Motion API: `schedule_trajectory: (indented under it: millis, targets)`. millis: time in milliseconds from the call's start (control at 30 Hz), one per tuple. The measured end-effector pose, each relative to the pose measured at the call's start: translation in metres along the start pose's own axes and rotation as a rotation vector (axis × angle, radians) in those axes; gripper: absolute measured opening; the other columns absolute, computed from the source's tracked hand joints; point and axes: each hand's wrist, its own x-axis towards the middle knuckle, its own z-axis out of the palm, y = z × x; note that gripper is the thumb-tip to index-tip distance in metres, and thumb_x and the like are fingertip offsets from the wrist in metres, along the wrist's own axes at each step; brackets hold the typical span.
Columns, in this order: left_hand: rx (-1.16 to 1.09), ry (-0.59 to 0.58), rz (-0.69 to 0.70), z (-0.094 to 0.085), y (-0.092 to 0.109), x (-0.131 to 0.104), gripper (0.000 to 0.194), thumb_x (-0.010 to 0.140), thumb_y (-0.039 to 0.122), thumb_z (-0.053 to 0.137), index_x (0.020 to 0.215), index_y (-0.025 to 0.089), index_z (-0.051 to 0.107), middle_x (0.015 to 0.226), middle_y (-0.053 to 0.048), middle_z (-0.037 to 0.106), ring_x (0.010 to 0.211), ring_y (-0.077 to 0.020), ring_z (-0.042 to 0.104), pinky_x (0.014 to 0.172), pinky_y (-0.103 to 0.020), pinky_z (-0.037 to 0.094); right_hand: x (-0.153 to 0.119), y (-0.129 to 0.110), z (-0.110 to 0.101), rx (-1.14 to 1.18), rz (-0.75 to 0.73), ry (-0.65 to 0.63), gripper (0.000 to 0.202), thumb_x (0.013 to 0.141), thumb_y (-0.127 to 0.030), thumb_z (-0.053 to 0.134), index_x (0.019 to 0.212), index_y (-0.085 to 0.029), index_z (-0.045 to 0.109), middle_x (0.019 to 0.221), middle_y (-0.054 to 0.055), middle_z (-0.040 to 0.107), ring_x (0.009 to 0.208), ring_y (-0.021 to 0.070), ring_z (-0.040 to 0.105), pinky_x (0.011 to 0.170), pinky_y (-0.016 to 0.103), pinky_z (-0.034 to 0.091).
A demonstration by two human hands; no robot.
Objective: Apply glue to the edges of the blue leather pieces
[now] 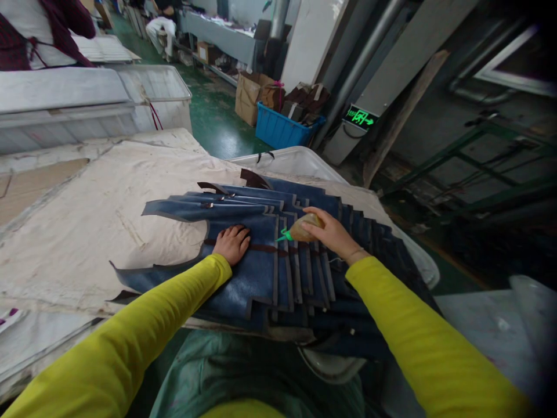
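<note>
Blue leather-like pieces [256, 278] with grey edges lie fanned out, overlapping one another, on a cloth-covered surface [113, 197]. My left hand [232, 242] rests on the top piece, fingers spread and nothing in them. In my right hand [333, 232] is a squeeze bottle [304, 227] of yellowish-brown liquid, with a green nozzle [284, 235]. The bottle is tipped to the left, its tip close to the right edge of the top piece, near a dark brown stripe. Whether the tip touches the piece I cannot tell.
A white plastic bin [161, 87] stands at the back left. On the green floor are a cardboard box [250, 101] and a blue crate [281, 128] holding brown pieces. A white tub rim [300, 155] shows behind the cloth. Two other people are partly visible at the back.
</note>
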Motion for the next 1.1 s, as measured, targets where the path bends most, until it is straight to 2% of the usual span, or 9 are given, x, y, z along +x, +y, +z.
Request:
schedule_trajectory:
  millis: [200, 633, 1100]
  targets:
    - [-0.001, -0.003, -0.005, -0.001, 0.000, 0.000, 0.038, 0.092, 0.043, 0.030, 0.124, 0.031, 0.048, 0.129, -0.002, 0.049, 0.118, -0.0220, 0.042, 0.099, -0.044, 0.034, -0.008, -0.008, -0.007, 0.049, 0.041, -0.047, 0.044, 0.075, -0.043, 0.059, 0.114, -0.022, 0.055, 0.110, 0.006, 0.059, 0.102, 0.0230, 0.056, 0.093, 0.039, 0.042]
    - [0.009, 0.010, 0.007, 0.000, 0.000, 0.000, 0.039, 0.092, 0.042, 0.029, 0.124, 0.030, 0.049, 0.129, -0.002, 0.049, 0.118, -0.0220, 0.042, 0.098, -0.043, 0.034, -0.022, -0.017, -0.009, 0.061, -0.029, -0.061, 0.042, 0.078, -0.041, 0.058, 0.115, -0.022, 0.053, 0.112, 0.006, 0.057, 0.104, 0.0233, 0.055, 0.093, 0.040, 0.042]
    - [0.019, -0.022, -0.007, -0.003, 0.002, -0.002, 0.039, 0.092, 0.041, 0.029, 0.124, 0.030, 0.048, 0.130, -0.002, 0.048, 0.117, -0.0224, 0.042, 0.098, -0.044, 0.034, -0.058, -0.032, -0.010, 0.056, -0.092, -0.128, 0.040, 0.079, -0.037, 0.057, 0.116, -0.023, 0.051, 0.113, 0.006, 0.056, 0.104, 0.0228, 0.054, 0.092, 0.038, 0.043]
